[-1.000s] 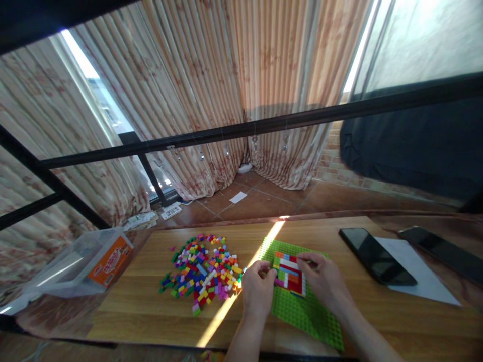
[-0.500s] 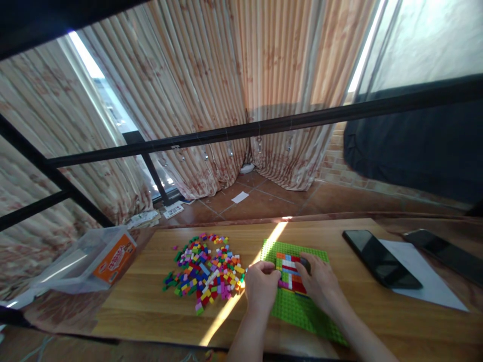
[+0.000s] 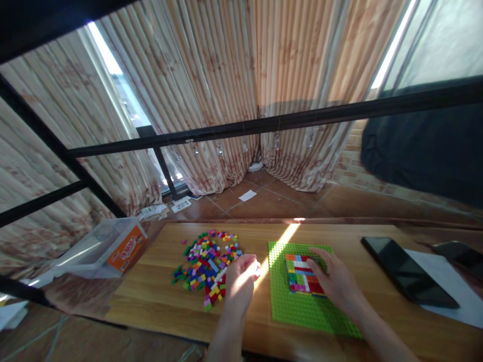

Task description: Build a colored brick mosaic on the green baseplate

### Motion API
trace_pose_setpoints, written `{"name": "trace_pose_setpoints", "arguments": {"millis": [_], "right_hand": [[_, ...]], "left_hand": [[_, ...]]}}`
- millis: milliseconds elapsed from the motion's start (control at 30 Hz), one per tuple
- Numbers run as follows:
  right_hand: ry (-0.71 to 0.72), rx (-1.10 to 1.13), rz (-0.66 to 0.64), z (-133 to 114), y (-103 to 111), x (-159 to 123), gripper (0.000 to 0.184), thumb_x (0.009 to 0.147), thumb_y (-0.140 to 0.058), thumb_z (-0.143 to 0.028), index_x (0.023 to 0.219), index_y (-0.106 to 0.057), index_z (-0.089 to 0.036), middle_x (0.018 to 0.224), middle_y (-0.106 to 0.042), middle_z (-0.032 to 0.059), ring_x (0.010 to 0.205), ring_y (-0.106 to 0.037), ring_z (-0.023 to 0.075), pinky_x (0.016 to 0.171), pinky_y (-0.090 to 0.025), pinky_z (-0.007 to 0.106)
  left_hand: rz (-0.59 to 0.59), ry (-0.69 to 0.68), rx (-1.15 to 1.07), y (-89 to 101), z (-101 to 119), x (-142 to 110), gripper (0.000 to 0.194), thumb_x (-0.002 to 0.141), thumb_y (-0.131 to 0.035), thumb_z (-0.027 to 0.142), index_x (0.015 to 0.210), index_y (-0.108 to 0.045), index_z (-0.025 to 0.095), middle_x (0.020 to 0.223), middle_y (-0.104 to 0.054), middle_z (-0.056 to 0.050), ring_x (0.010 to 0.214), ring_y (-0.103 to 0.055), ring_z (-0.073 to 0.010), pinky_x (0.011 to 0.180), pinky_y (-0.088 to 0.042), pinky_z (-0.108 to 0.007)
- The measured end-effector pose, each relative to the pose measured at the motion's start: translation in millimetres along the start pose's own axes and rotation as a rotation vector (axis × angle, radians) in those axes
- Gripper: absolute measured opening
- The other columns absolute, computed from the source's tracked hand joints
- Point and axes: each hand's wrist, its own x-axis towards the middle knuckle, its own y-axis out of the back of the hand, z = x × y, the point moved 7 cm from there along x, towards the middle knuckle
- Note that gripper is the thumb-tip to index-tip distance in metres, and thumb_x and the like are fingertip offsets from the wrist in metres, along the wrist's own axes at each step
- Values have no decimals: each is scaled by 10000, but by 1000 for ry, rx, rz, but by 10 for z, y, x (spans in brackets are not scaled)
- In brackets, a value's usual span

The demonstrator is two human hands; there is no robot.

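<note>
A flat block of toy building bricks [image 3: 301, 278], in red, white, blue, green and orange, sits on a green studded baseplate [image 3: 287, 309]. My right hand [image 3: 337, 281] curves over the block's right side, thumb against the red bricks and fingers at the far edge. My left hand [image 3: 241, 276] is off the baseplate, in the air beside the right edge of a loose pile of small coloured bricks [image 3: 207, 261]. Its fingers are curled together toward the right; whatever is between them is too small to make out.
The wooden table [image 3: 151, 301] carries a black phone [image 3: 407, 271] on a white sheet [image 3: 449, 281] at the right, near a second dark phone [image 3: 460, 254]. At the left stands a clear plastic box [image 3: 94, 251] with an orange label. A dark rail [image 3: 226, 131] crosses behind the table.
My left hand has moved left, from the brick block to beside the loose pile. My right hand stays at the block. The whole view has shifted slightly.
</note>
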Motion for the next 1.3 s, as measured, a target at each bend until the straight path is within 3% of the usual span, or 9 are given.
{"name": "trace_pose_setpoints", "arguments": {"millis": [133, 233, 367, 467, 767, 933, 1100, 1300], "right_hand": [[152, 8, 173, -295, 193, -54, 305, 857, -428, -363, 1024, -612, -185, 1034, -652, 108, 969, -588, 254, 883, -448, 423], [245, 97, 176, -647, 184, -184, 255, 881, -434, -360, 979, -628, -227, 1008, -651, 74, 980, -582, 226, 879, -459, 385], [384, 111, 8, -1088, -137, -374, 238, 899, -430, -299, 991, -644, -252, 1020, -656, 64, 970, -598, 217, 866, -473, 376], [413, 69, -105, -1216, -411, -430, 260, 906, -401, -220, 1016, -636, -231, 993, -655, 70, 918, -606, 208, 818, -492, 365], [457, -183, -93, -1222, -791, -399, 328, 859, -410, -124, 1144, -566, -76, 1043, -626, 155, 984, -564, 262, 862, -476, 402], [452, -270, -104, -1315, -882, -368, 244, 829, -427, -78, 975, -620, -112, 1012, -638, 153, 941, -576, 264, 831, -475, 382], [348, -131, -96, -1330, -738, -341, 217, 841, -422, -103, 940, -609, -149, 895, -659, 109, 852, -609, 230, 755, -473, 329], [271, 184, -168, -1195, -347, -317, 252, 844, -434, -181, 947, -657, -232, 882, -676, 38, 769, -634, 174, 672, -479, 272]], "left_hand": [[159, -15, -120, 391, 50, 102, 359, 694, -613, 412, 908, -675, 131, 736, -678, -53, 560, -561, -104, 502, -409, -199], [224, -29, -160, 595, 68, 143, 345, 690, -601, 406, 890, -676, 135, 685, -653, -20, 538, -518, -84, 514, -393, -190], [249, -45, -153, 727, 85, 138, 338, 668, -616, 406, 859, -684, 136, 601, -606, 15, 511, -482, -77, 496, -356, -181], [243, -49, -140, 748, 88, 107, 294, 668, -612, 382, 816, -688, 139, 603, -613, 12, 525, -501, -85, 501, -367, -184], [172, -106, -97, 669, 31, 136, 254, 704, -581, 324, 845, -689, 142, 705, -685, -35, 653, -608, -143, 585, -459, -227], [147, -114, 39, 556, -2, 178, 241, 728, -573, 320, 851, -698, 155, 703, -690, -43, 659, -617, -150, 582, -455, -227], [38, -119, 111, 383, -26, 211, 228, 728, -571, 294, 852, -699, 152, 738, -696, -63, 650, -613, -150, 582, -455, -233], [-190, -54, 18, 51, 41, 43, 238, 741, -579, 351, 808, -675, 145, 690, -648, -22, 624, -558, -118, 547, -402, -198]]}}
